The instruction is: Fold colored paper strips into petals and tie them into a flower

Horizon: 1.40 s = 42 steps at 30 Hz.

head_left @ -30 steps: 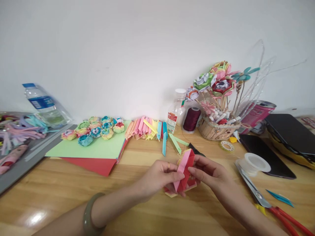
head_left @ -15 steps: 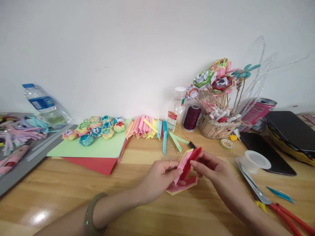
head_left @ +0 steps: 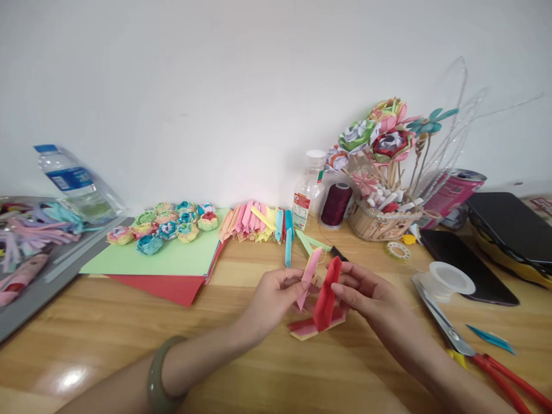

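Between the thumb and fingers of my left hand [head_left: 269, 305] is a pink folded paper piece [head_left: 309, 275] with a yellow edge, held upright. My right hand [head_left: 368, 293] pinches a red folded paper piece [head_left: 325, 299], also upright, a small gap to the right of the pink one. Under both, another folded piece [head_left: 304, 332] in pink, red and yellow lies low, partly covered by the red one; I cannot tell whether it is joined to them. Just beyond my fingers are light green folded strips [head_left: 307, 241] and a small black strip [head_left: 338, 253].
Behind stand a row of folded strips [head_left: 252, 221], a clear bottle [head_left: 308, 187], a thread spool [head_left: 336, 205] and a basket [head_left: 366, 224] of paper flowers. Finished paper flowers [head_left: 167, 230] sit on green paper [head_left: 129, 264] at left. Scissors [head_left: 463, 344] and a phone [head_left: 470, 267] lie at right.
The pink and red pieces, close together before, are now apart. My left hand has shifted slightly left with the pink one, and the red one has turned more upright and face-on.
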Each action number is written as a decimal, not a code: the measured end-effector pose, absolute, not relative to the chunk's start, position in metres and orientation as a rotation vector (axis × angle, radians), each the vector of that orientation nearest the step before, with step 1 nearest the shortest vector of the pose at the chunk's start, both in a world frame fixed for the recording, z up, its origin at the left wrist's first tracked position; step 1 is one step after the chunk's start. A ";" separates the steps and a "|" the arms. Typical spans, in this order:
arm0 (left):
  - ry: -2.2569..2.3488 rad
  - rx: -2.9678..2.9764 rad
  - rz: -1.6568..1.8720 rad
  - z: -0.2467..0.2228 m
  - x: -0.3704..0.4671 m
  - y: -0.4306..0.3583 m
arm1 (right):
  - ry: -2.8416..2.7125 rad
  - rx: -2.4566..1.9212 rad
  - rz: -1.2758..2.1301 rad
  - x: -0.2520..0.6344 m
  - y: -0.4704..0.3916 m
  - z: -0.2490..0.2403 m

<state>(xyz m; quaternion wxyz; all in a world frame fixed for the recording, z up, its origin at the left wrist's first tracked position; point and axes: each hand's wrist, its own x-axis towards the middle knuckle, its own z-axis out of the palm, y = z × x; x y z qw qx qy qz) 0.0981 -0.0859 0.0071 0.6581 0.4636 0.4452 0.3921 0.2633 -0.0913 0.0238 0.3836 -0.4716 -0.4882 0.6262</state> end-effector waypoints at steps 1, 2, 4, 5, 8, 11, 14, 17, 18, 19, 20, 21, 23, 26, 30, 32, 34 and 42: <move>1.000 1.034 0.888 0.008 0.098 -0.087 | -1.252 -1.194 1.609 0.263 -0.092 0.025; 0.993 1.008 0.881 0.008 0.099 -0.087 | -1.266 -1.195 1.620 0.263 -0.091 0.025; 0.984 0.937 0.866 0.009 0.098 -0.088 | -1.293 -1.215 1.642 0.263 -0.091 0.025; 0.980 0.909 0.866 0.009 0.098 -0.088 | -1.299 -1.228 1.654 0.264 -0.090 0.024; 0.976 0.895 0.898 0.010 0.098 -0.088 | -1.286 -1.254 1.674 0.265 -0.089 0.022; 1.020 0.928 0.921 0.009 0.098 -0.087 | -1.266 -1.259 1.655 0.265 -0.088 0.020; 1.047 0.926 0.897 0.007 0.098 -0.086 | -1.275 -1.271 1.630 0.266 -0.088 0.020; 1.011 0.927 0.869 0.006 0.097 -0.087 | -1.287 -1.294 1.586 0.266 -0.088 0.020; 0.989 0.938 0.865 0.006 0.098 -0.087 | -1.289 -1.302 1.569 0.266 -0.088 0.020; 0.968 0.953 0.861 0.007 0.098 -0.088 | -1.290 -1.306 1.553 0.266 -0.088 0.021; 0.954 0.968 0.858 0.007 0.098 -0.088 | -1.290 -1.306 1.546 0.266 -0.088 0.021; 0.951 0.979 0.853 0.008 0.098 -0.089 | -1.289 -1.300 1.546 0.265 -0.089 0.022; 0.967 0.983 0.837 0.009 0.098 -0.090 | -1.283 -1.281 1.567 0.265 -0.090 0.023; 0.979 0.946 0.840 0.010 0.097 -0.091 | -1.275 -1.269 1.592 0.264 -0.090 0.024; 0.953 0.913 0.847 0.009 0.098 -0.092 | -1.263 -1.268 1.593 0.264 -0.090 0.024; 0.965 0.933 0.849 0.009 0.098 -0.092 | -1.259 -1.268 1.601 0.264 -0.090 0.023; 0.947 0.983 0.854 0.008 0.098 -0.092 | -1.268 -1.270 1.603 0.264 -0.090 0.023; 0.951 0.971 0.905 0.008 0.099 -0.089 | -1.336 -1.315 1.580 0.268 -0.089 0.020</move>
